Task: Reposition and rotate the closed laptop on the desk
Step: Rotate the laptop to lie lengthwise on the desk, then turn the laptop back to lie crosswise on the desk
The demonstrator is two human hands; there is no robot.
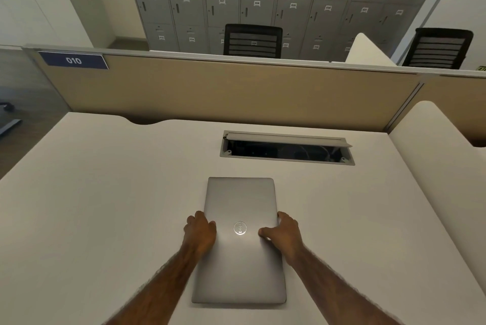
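Observation:
A closed silver laptop (239,201) lies flat on the white desk (105,206), its long sides running away from me and a round logo on the lid. My left hand (200,232) clasps the laptop's left long edge, fingers curled over the side. My right hand (285,232) grips the right long edge, thumb resting on the lid near the logo. Both forearms reach in from the bottom of the view.
An open cable hatch (286,148) is cut into the desk just beyond the laptop. A beige partition (223,93) with a "010" sign stands behind the desk. A white divider (434,145) rises at the right. Black chairs and grey lockers are beyond.

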